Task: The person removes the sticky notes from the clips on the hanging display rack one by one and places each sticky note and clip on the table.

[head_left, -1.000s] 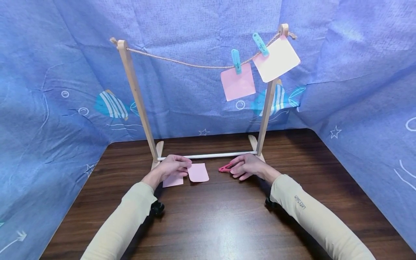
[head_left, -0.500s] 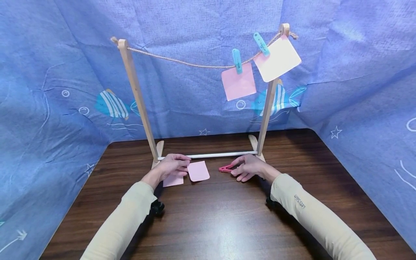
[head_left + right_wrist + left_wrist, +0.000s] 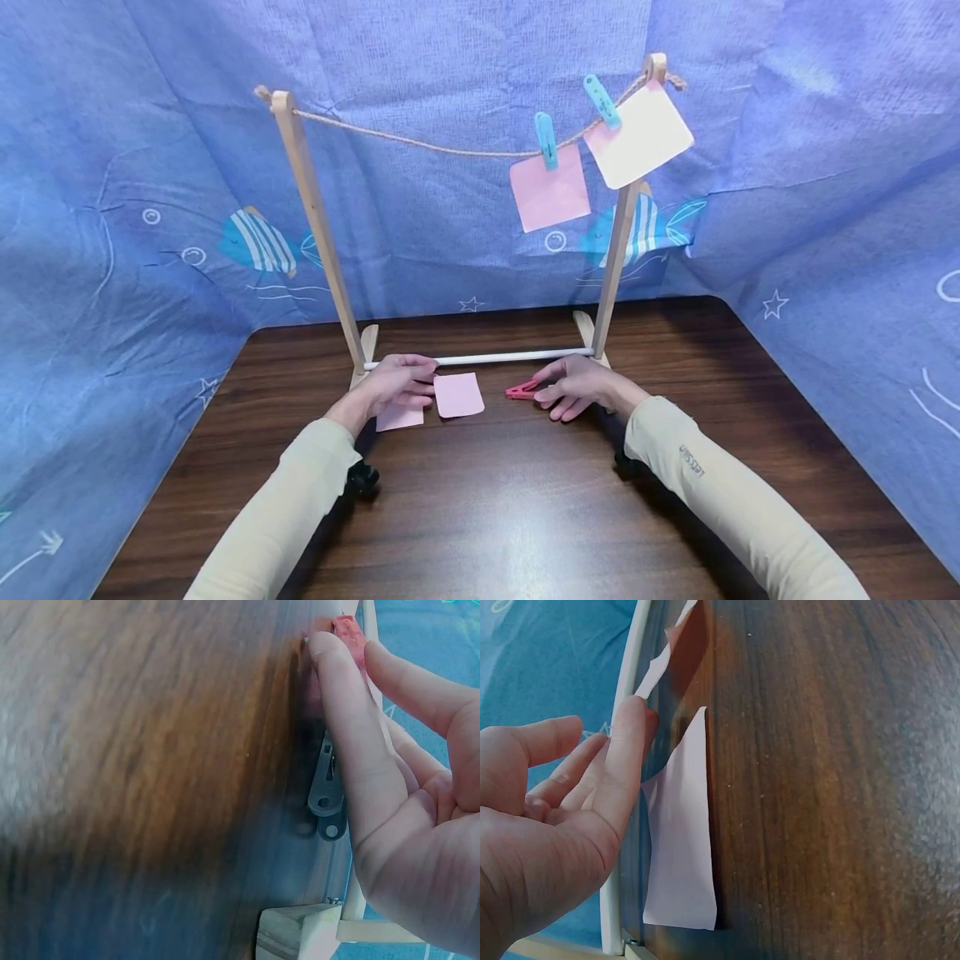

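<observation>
Gathering is seemingly being done: pink note [image 3: 459,396] pinched by left hand [image 3: 393,387], red peg [image 3: 519,390] by right hand [image 3: 578,387]; lifting likely needed.

Rack stands on the table [image 3: 510,500], before the backdrop [image 3: 450,250]. Rope [image 3: 420,145] spans left post [image 3: 318,225] to right post [image 3: 617,258]; lower bar [image 3: 510,357] joins their feet. Two hanging sheets [image 3: 551,192], each under its rope clip [image 3: 546,140], occupy the rope's right half. Before the bar: left hand [image 3: 393,387] at left, held sheet [image 3: 460,396] in its fingers, loose sheet [image 3: 400,417] on the table below; right hand [image 3: 577,387] at right, held clip [image 3: 519,390] in its fingers, spare clip [image 3: 327,780] just beside.
</observation>
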`<state>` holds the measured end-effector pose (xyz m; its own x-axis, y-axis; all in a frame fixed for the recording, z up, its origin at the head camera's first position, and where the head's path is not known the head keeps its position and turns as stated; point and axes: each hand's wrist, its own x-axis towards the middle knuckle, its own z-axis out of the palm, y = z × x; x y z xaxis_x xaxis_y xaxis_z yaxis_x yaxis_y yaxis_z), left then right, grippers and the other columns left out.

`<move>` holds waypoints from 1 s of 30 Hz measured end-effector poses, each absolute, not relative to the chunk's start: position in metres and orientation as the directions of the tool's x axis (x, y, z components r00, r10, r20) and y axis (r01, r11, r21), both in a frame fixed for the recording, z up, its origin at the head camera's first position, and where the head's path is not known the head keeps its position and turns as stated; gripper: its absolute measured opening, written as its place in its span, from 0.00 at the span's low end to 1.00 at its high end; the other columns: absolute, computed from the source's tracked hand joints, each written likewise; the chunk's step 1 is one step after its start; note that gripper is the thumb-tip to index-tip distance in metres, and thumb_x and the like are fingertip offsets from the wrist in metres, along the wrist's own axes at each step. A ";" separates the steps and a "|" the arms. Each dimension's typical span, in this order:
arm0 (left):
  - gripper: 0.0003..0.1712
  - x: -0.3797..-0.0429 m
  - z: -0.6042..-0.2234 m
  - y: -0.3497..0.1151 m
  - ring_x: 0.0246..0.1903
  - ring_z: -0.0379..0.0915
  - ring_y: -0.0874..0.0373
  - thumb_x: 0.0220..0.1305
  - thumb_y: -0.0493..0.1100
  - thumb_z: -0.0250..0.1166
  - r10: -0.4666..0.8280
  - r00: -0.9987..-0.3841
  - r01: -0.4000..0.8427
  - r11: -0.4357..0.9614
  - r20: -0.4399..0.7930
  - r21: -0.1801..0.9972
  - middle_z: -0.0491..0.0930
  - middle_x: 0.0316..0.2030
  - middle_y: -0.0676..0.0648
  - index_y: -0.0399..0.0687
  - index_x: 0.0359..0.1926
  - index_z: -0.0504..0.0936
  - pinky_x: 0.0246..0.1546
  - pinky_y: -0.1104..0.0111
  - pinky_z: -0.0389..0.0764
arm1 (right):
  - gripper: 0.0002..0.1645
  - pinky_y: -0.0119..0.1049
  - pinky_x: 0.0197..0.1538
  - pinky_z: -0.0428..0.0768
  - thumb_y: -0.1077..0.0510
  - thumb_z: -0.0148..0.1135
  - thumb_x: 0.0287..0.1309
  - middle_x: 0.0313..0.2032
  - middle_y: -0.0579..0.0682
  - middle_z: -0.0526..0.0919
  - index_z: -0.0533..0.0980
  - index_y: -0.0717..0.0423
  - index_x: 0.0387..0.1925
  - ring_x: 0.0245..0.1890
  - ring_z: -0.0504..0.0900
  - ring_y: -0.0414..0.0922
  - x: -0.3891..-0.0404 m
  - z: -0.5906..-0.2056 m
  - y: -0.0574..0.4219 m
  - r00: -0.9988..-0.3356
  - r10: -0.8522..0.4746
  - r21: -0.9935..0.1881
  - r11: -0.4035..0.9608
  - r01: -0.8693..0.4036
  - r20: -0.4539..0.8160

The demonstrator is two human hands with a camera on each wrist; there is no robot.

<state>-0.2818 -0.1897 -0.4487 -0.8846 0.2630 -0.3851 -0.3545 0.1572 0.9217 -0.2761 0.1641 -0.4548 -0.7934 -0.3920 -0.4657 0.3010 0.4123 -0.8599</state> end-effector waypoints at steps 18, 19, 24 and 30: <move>0.24 -0.278 -0.442 -0.197 0.49 0.83 0.45 0.76 0.39 0.58 0.280 -0.882 -0.341 0.174 -0.379 0.924 0.76 0.59 0.29 0.29 0.67 0.69 0.44 0.58 0.87 | 0.27 0.47 0.33 0.89 0.51 0.58 0.74 0.40 0.60 0.88 0.70 0.64 0.64 0.31 0.89 0.51 -0.277 -0.451 0.170 -0.755 -0.458 -0.878 0.333 0.344 -0.470; 0.25 -0.278 -0.443 -0.198 0.49 0.83 0.45 0.76 0.39 0.58 0.285 -0.882 -0.338 0.174 -0.376 0.925 0.76 0.59 0.29 0.29 0.67 0.69 0.45 0.58 0.87 | 0.27 0.47 0.33 0.89 0.51 0.58 0.74 0.40 0.60 0.88 0.70 0.64 0.64 0.31 0.89 0.51 -0.276 -0.451 0.170 -0.755 -0.458 -0.878 0.332 0.345 -0.470; 0.25 -0.278 -0.443 -0.198 0.49 0.83 0.45 0.76 0.39 0.59 0.294 -0.879 -0.338 0.172 -0.376 0.925 0.77 0.58 0.30 0.28 0.67 0.69 0.44 0.58 0.87 | 0.26 0.47 0.33 0.89 0.52 0.58 0.74 0.41 0.60 0.88 0.71 0.64 0.64 0.32 0.89 0.50 -0.276 -0.450 0.170 -0.754 -0.459 -0.878 0.330 0.346 -0.469; 0.25 -0.277 -0.435 -0.196 0.50 0.83 0.43 0.77 0.38 0.57 0.310 -0.871 -0.331 0.201 -0.380 0.922 0.77 0.59 0.30 0.28 0.67 0.68 0.44 0.59 0.87 | 0.26 0.46 0.35 0.89 0.52 0.57 0.75 0.41 0.60 0.87 0.70 0.65 0.65 0.32 0.89 0.50 -0.276 -0.443 0.171 -0.752 -0.465 -0.878 0.341 0.336 -0.468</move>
<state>-0.2774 -0.1957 -0.4354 -0.8714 0.3099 -0.3802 -0.3309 0.2009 0.9220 -0.2764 0.1712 -0.4435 -0.7518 -0.4649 -0.4675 0.3356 0.3405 -0.8783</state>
